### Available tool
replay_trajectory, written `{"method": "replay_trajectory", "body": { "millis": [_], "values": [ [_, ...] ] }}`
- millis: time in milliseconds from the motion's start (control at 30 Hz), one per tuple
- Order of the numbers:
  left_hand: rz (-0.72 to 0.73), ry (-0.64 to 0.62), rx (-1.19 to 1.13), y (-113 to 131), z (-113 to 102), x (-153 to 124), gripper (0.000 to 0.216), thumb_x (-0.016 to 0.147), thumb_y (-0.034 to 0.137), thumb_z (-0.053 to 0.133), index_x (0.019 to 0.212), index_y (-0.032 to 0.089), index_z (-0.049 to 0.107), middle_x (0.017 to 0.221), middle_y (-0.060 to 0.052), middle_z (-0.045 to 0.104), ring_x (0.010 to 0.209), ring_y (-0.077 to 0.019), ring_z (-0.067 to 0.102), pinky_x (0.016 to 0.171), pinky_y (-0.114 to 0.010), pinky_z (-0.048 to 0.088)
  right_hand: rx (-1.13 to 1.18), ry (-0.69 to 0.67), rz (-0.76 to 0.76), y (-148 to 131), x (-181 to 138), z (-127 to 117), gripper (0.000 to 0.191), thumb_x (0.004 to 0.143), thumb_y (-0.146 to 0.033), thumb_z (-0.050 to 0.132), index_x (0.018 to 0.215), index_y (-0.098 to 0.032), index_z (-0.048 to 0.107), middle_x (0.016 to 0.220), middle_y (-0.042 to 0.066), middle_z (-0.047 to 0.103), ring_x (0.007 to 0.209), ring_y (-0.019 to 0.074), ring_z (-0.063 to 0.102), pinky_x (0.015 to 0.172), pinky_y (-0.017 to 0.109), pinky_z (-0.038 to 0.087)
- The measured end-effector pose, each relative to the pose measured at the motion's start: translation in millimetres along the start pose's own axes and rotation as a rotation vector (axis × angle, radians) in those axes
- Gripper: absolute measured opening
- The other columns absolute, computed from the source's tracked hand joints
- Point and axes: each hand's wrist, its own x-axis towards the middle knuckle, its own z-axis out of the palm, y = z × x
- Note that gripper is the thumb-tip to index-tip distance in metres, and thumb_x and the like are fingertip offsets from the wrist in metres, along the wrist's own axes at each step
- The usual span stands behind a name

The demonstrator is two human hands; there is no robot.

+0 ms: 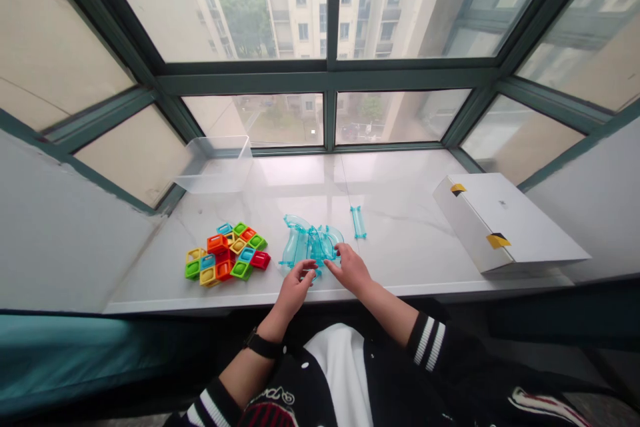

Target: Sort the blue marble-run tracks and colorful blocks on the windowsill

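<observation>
A pile of clear blue plastic pieces (299, 243), some curved like track sections, lies on the white sill in front of me. My left hand (296, 285) is at the pile's near edge, its fingers loosely bent and apart, with no piece visibly lifted. At the right end of the pile is my right hand (354, 271), thumb and forefinger spread beside a curved piece; whether they touch it is hard to see. One straight clear blue piece (358, 222) lies separately, beyond my right hand.
Left of the pile sits a heap of colourful plastic blocks (223, 257). A clear plastic bin (220, 170) stands at the back left by the window. On the right is a white box (505, 223) with yellow-and-black tabs. The sill's front edge (430, 289) runs before me.
</observation>
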Motion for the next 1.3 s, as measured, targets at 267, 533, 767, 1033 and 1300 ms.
{"method": "replay_trajectory", "body": {
  "millis": [267,533,767,1033,1300],
  "values": [
    [0.039,-0.045,0.008,-7.6,7.6,-2.8,0.040,0.090,0.049,0.068,0.119,0.023,0.069,0.124,-0.012,0.075,0.101,-0.0255,0.074,0.081,-0.038,0.060,-0.107,-0.077,0.096,-12.4,7.5,-1.1,0.033,0.098,-0.041,0.063,0.124,-0.021,0.060,0.114,0.010,0.073,0.097,0.0248,0.069,0.083,0.035,0.049],
    [0.032,-0.080,0.021,-11.6,8.6,-2.1,0.039,0.092,0.048,0.065,0.121,0.023,0.069,0.129,-0.012,0.073,0.104,-0.0246,0.074,0.083,-0.037,0.061,-0.142,-0.134,0.145,-17.7,14.7,-5.1,0.047,0.094,-0.052,0.067,0.130,-0.022,0.061,0.112,0.011,0.075,0.099,0.0285,0.070,0.080,0.035,0.047],
    [0.036,-0.053,0.016,-10.2,8.2,-2.5,0.039,0.091,0.047,0.065,0.122,0.024,0.070,0.132,-0.011,0.072,0.103,-0.0241,0.074,0.083,-0.039,0.062,0.076,-0.032,0.187,-11.7,18.2,-5.0,0.034,0.092,-0.048,0.064,0.117,-0.025,0.065,0.094,0.005,0.072,0.083,0.0234,0.066,0.075,0.033,0.045],
    [0.018,-0.036,-0.007,-11.5,10.4,-3.2,0.044,0.090,0.045,0.068,0.129,0.025,0.068,0.141,-0.012,0.068,0.110,-0.0269,0.075,0.089,-0.042,0.064,0.853,-0.028,0.582,2.1,28.3,-4.2,0.041,0.080,-0.055,0.073,0.104,-0.023,0.063,0.079,0.001,0.069,0.070,0.0178,0.064,0.066,0.030,0.051],
    [0.000,-0.008,-0.007,-16.6,8.6,-1.8,0.053,0.087,0.046,0.071,0.136,0.026,0.065,0.146,-0.013,0.066,0.109,-0.0267,0.075,0.087,-0.042,0.065,1.260,-0.040,0.724,0.1,23.2,-17.9,0.035,0.078,-0.046,0.077,0.100,-0.020,0.067,0.071,-0.001,0.066,0.058,0.0112,0.056,0.058,0.022,0.048]
  ]
}}
